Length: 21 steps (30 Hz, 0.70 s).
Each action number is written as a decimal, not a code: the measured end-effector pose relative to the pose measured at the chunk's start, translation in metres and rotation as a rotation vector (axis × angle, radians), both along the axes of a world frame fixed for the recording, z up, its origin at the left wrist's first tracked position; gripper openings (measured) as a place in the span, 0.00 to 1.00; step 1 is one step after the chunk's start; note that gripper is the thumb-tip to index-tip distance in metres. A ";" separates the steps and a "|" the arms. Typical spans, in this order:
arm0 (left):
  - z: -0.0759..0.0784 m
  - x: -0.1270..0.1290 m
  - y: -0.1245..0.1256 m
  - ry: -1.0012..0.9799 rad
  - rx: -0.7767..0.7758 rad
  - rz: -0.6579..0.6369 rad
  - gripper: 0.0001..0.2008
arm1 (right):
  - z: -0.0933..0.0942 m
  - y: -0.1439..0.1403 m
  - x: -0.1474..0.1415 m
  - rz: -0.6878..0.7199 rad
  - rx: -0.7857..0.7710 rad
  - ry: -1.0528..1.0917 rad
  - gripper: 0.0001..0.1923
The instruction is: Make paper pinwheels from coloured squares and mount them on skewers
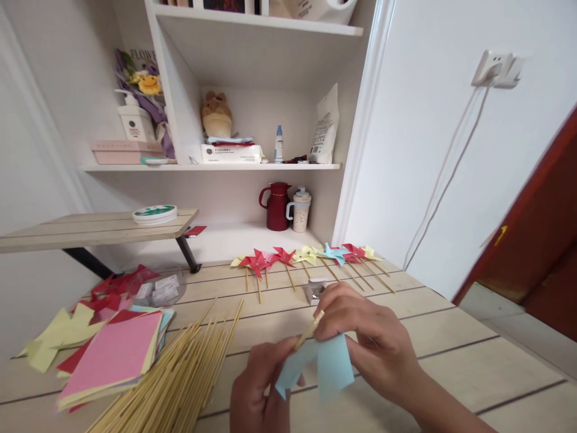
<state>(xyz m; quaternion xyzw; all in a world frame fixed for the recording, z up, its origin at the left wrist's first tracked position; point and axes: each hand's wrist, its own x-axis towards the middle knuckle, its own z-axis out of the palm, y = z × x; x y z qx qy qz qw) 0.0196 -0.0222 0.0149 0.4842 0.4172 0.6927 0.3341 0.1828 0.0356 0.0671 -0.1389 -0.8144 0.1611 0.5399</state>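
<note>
Low centre of the frame, both hands are busy on a blue pinwheel [322, 367]. The left hand [256, 391], at the bottom edge, pinches the paper's left flap between thumb and fingers. The right hand [369, 340], just above and right of it, is closed around the paper's middle, gripping a thin stick [309, 329] whose tip pokes up and left out of the fingers. The blue flaps hang down between the two hands, above the table [451, 343].

Just behind the right hand sits a small clear box [314, 290]. Further back, across the middle of the frame, a row of finished pinwheels [306, 257] lies flat, red, yellow and blue, sticks pointing toward the camera.

Lower left, a loose bundle of sticks [180, 373] fans out, and left of that a stack of coloured paper [112, 355] with pink on top. Yellow cut pieces [54, 337] lie at the far left. A red jug [276, 205] and a mug [299, 209] stand under the shelf at centre.
</note>
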 end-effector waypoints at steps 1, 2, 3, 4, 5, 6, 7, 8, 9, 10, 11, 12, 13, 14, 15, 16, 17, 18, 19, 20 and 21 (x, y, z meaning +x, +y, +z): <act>0.001 0.000 0.001 -0.072 -0.058 -0.064 0.13 | 0.000 0.000 0.000 0.000 0.002 -0.003 0.09; 0.001 0.001 0.002 -0.135 -0.105 -0.120 0.15 | 0.000 0.000 -0.001 -0.002 0.004 -0.004 0.09; 0.001 0.001 0.004 -0.187 -0.136 -0.164 0.16 | 0.001 0.000 -0.001 -0.002 0.004 -0.005 0.09; 0.000 0.001 0.006 -0.230 -0.152 -0.197 0.18 | 0.001 0.000 -0.001 -0.003 0.004 -0.004 0.09; -0.001 0.001 0.008 -0.264 -0.160 -0.228 0.19 | 0.001 0.000 -0.002 -0.005 0.002 -0.001 0.09; -0.004 0.001 0.010 -0.291 -0.164 -0.256 0.19 | 0.001 0.000 -0.002 -0.005 0.001 0.002 0.09; -0.007 0.001 0.012 -0.312 -0.168 -0.285 0.20 | 0.001 0.000 -0.002 -0.003 0.001 0.004 0.09; -0.011 0.000 0.014 -0.329 -0.171 -0.314 0.21 | 0.001 -0.001 -0.002 0.000 -0.001 0.002 0.09; -0.015 0.000 0.017 -0.346 -0.160 -0.339 0.23 | 0.000 -0.001 -0.003 0.004 -0.002 -0.002 0.09; -0.019 -0.001 0.018 -0.358 -0.153 -0.357 0.25 | 0.000 -0.001 -0.003 0.008 -0.003 -0.008 0.08; -0.022 -0.001 0.019 -0.366 -0.149 -0.364 0.26 | 0.000 -0.001 -0.003 0.012 -0.004 -0.015 0.08; -0.024 -0.001 0.020 -0.369 -0.148 -0.365 0.25 | 0.000 -0.001 -0.003 0.014 -0.002 -0.019 0.08; -0.026 -0.001 0.020 -0.368 -0.157 -0.360 0.24 | 0.000 -0.001 -0.003 0.012 -0.001 -0.020 0.07; -0.027 -0.001 0.019 -0.363 -0.172 -0.348 0.23 | 0.001 0.000 -0.003 0.008 0.001 -0.018 0.08; -0.027 -0.001 0.018 -0.354 -0.194 -0.333 0.23 | 0.001 0.000 -0.004 -0.002 0.003 -0.011 0.08; -0.026 0.000 0.017 -0.343 -0.218 -0.316 0.23 | 0.001 0.000 -0.004 -0.013 0.004 -0.001 0.08; -0.025 0.000 0.016 -0.331 -0.243 -0.305 0.24 | 0.002 0.000 -0.005 -0.023 0.006 0.008 0.08; -0.023 0.001 0.015 -0.324 -0.263 -0.295 0.25 | 0.002 0.000 -0.005 -0.029 0.006 0.014 0.09; -0.022 0.001 0.013 -0.321 -0.276 -0.285 0.25 | 0.002 0.000 -0.005 -0.032 0.005 0.016 0.09; -0.020 0.002 0.012 -0.323 -0.285 -0.275 0.24 | 0.002 -0.001 -0.006 -0.031 0.001 0.013 0.09; -0.018 0.002 0.011 -0.331 -0.291 -0.262 0.23 | 0.001 -0.001 -0.006 -0.031 -0.004 0.009 0.09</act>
